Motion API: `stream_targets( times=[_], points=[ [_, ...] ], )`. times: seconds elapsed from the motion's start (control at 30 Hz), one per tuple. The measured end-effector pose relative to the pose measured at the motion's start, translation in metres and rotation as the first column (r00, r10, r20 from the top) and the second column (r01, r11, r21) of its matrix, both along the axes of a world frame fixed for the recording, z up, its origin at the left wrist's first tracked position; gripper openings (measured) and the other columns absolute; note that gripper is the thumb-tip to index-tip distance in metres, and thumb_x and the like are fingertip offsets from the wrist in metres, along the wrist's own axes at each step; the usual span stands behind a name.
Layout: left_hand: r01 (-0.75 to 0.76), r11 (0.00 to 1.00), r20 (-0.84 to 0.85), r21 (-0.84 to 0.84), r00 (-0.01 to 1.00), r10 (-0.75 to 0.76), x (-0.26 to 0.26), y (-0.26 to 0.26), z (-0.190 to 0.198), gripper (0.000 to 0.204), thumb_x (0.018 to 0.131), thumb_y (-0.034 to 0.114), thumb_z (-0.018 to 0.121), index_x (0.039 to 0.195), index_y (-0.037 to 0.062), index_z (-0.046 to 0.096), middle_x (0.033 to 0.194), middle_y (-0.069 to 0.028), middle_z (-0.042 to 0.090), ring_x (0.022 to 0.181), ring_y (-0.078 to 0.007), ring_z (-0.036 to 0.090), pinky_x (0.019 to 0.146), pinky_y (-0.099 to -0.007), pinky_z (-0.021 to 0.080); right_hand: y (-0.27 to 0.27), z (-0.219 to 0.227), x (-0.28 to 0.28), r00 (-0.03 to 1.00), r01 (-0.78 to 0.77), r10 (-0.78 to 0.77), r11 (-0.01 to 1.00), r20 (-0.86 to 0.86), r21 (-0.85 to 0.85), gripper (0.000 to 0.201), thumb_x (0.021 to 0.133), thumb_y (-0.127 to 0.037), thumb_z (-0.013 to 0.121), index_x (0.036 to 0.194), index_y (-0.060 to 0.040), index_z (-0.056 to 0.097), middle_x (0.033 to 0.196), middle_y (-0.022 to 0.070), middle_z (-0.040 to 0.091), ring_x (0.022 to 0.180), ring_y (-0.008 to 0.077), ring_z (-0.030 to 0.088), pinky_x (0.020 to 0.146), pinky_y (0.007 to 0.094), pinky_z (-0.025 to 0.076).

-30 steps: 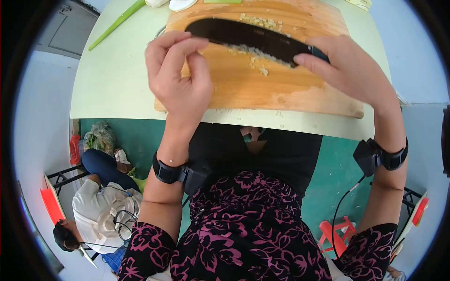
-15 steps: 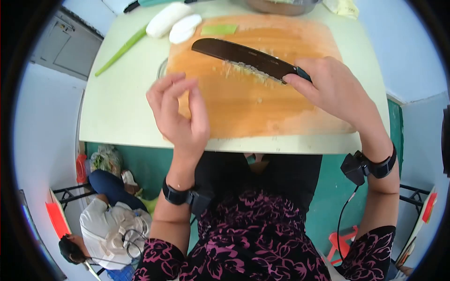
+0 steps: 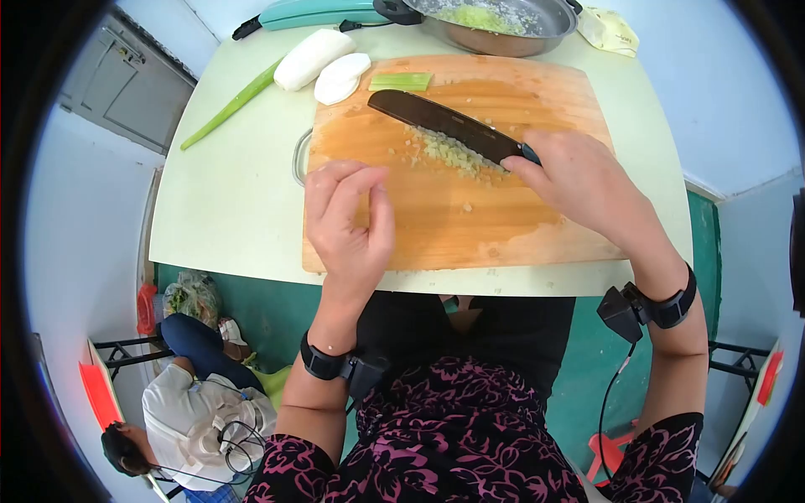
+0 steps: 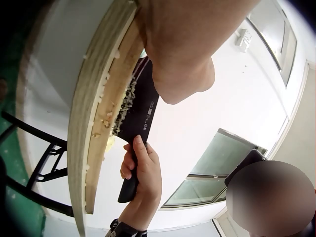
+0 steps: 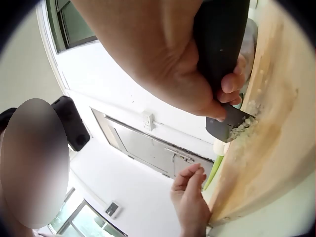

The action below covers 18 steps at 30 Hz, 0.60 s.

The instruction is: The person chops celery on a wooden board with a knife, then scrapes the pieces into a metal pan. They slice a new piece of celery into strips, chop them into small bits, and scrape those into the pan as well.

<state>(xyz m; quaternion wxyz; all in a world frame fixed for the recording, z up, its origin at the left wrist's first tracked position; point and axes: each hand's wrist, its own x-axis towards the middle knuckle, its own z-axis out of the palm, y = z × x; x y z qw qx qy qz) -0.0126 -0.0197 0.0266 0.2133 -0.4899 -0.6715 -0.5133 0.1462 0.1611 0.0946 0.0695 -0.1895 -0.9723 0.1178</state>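
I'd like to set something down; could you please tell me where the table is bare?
Widest: the table left of the board, nearer than the stalk. Narrower: right of the board, nearer than the packet. Crowded: the far side by the pan, and around the knife.

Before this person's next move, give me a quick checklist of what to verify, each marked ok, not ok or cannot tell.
1. Knife gripped in the right hand: ok.
2. Left hand clear of the knife: ok, a gap shows.
3. Knife free of chopped bits: not ok, some cling along its edge.
4. Bits all in one pile: not ok, some lie scattered on the board.
5. Board secured against slipping: cannot tell, its underside is hidden.
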Motion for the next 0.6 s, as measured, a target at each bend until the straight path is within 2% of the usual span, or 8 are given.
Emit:
stream_targets(
  times=[0.07, 0.13, 0.27, 0.33, 0.43, 0.53, 0.6],
  points=[
    [0.021, 0.999, -0.009, -0.029, 1.000, -0.022, -0.003, 0.000, 0.000, 0.019, 0.069, -0.011, 0.063, 0.084, 0.0014, 0.064, 0.086, -0.0103, 0.058, 0.084, -0.0268, 0.056, 0.076, -0.0338, 0.045, -0.006, 0.008, -0.003, 0.999, 0.039, -0.039, 0.998, 0.001, -0.041, 0.034, 0.091, -0.030, 0.056, 0.084, 0.0033, 0.056, 0.071, 0.0217, 0.058, 0.069, 0.0399, 0.056, 0.062, 0.0458, 0.042],
    [0.011, 1.000, 0.006, -0.026, 1.000, -0.011, -0.005, 0.004, -0.002, 0.019, 0.069, -0.010, 0.063, 0.084, 0.0012, 0.064, 0.085, -0.0104, 0.058, 0.083, -0.0269, 0.056, 0.074, -0.0340, 0.045, -0.007, 0.008, -0.004, 0.998, 0.056, -0.059, 0.995, -0.037, -0.084, 0.033, 0.092, -0.030, 0.056, 0.083, 0.0026, 0.055, 0.070, 0.0217, 0.058, 0.069, 0.0403, 0.056, 0.062, 0.0460, 0.042],
    [-0.021, 0.998, 0.046, -0.057, 0.999, 0.024, -0.002, -0.001, -0.001, 0.013, 0.076, -0.010, 0.061, 0.085, -0.0002, 0.065, 0.084, -0.0095, 0.061, 0.083, -0.0229, 0.058, 0.076, -0.0303, 0.046, -0.017, 0.005, -0.005, 0.998, 0.050, -0.049, 0.999, 0.031, -0.018, 0.029, 0.091, -0.027, 0.057, 0.083, 0.0011, 0.056, 0.069, 0.0209, 0.059, 0.069, 0.0403, 0.057, 0.062, 0.0468, 0.045],
    [-0.004, 0.998, 0.042, -0.055, 0.999, 0.007, -0.001, 0.002, 0.001, 0.013, 0.076, -0.010, 0.061, 0.085, -0.0003, 0.065, 0.084, -0.0095, 0.061, 0.083, -0.0230, 0.058, 0.076, -0.0305, 0.046, -0.019, 0.016, -0.005, 0.996, 0.087, -0.085, 0.995, 0.038, -0.047, 0.029, 0.090, -0.027, 0.057, 0.081, 0.0003, 0.058, 0.069, 0.0188, 0.061, 0.068, 0.0391, 0.060, 0.062, 0.0470, 0.047],
    [-0.003, 0.998, 0.046, -0.061, 0.999, 0.006, 0.001, 0.003, -0.001, 0.013, 0.076, -0.010, 0.062, 0.085, -0.0005, 0.064, 0.083, -0.0098, 0.061, 0.082, -0.0234, 0.058, 0.076, -0.0307, 0.046, -0.015, -0.001, -0.006, 0.999, 0.006, -0.007, 1.000, 0.035, 0.027, 0.029, 0.090, -0.028, 0.057, 0.083, 0.0000, 0.059, 0.069, 0.0187, 0.062, 0.068, 0.0387, 0.061, 0.062, 0.0469, 0.047],
    [0.007, 0.997, 0.026, -0.082, 1.000, -0.005, -0.001, 0.001, 0.001, 0.013, 0.076, -0.010, 0.062, 0.085, -0.0005, 0.064, 0.083, -0.0103, 0.060, 0.081, -0.0238, 0.058, 0.076, -0.0306, 0.046, -0.022, 0.010, -0.007, 0.995, 0.074, -0.073, 0.997, 0.069, -0.021, 0.028, 0.090, -0.028, 0.056, 0.085, -0.0005, 0.059, 0.070, 0.0187, 0.062, 0.070, 0.0383, 0.061, 0.063, 0.0465, 0.048],
    [0.004, 0.996, 0.021, -0.095, 1.000, -0.002, -0.001, 0.003, 0.000, 0.014, 0.075, -0.010, 0.062, 0.085, -0.0003, 0.065, 0.084, -0.0105, 0.060, 0.081, -0.0240, 0.058, 0.075, -0.0304, 0.046, -0.017, 0.010, -0.005, 0.996, 0.066, -0.065, 0.998, 0.065, -0.015, 0.028, 0.090, -0.028, 0.057, 0.085, -0.0006, 0.059, 0.070, 0.0186, 0.062, 0.070, 0.0383, 0.061, 0.063, 0.0464, 0.048]
  ],
)
